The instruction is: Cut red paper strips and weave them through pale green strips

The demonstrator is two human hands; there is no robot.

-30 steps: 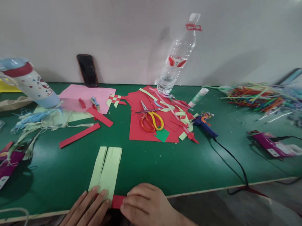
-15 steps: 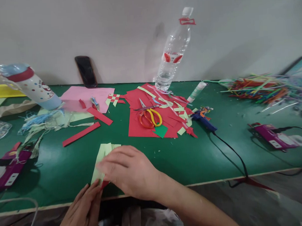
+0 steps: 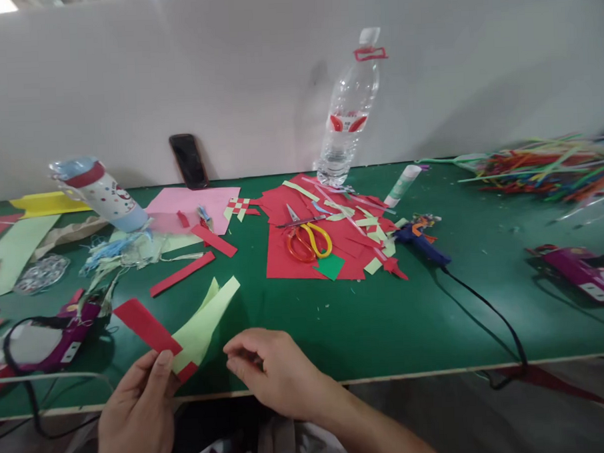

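My left hand [image 3: 137, 410] pinches a red paper strip [image 3: 146, 329] crossed with light green paper strips [image 3: 206, 321], lifted a little above the green table [image 3: 336, 325] near its front edge. My right hand [image 3: 273, 371] hovers just right of the paper, its fingers curled and pinched together, with nothing visible in them. Red and yellow scissors [image 3: 307, 239] lie on a sheet of red paper [image 3: 293, 260] in the middle.
A clear water bottle [image 3: 344, 118] and a black phone [image 3: 189, 161] stand against the wall. A blue glue gun [image 3: 422, 238] with its black cord lies right of the red paper. Pink paper [image 3: 195, 204], loose red strips, a tipped cup [image 3: 100, 192], purple devices and coloured straws [image 3: 544, 166] surround.
The green strips lay flat under both hands; now my left hand has lifted them with the red strip, turned to the left. My right hand came off the paper and drew back right.
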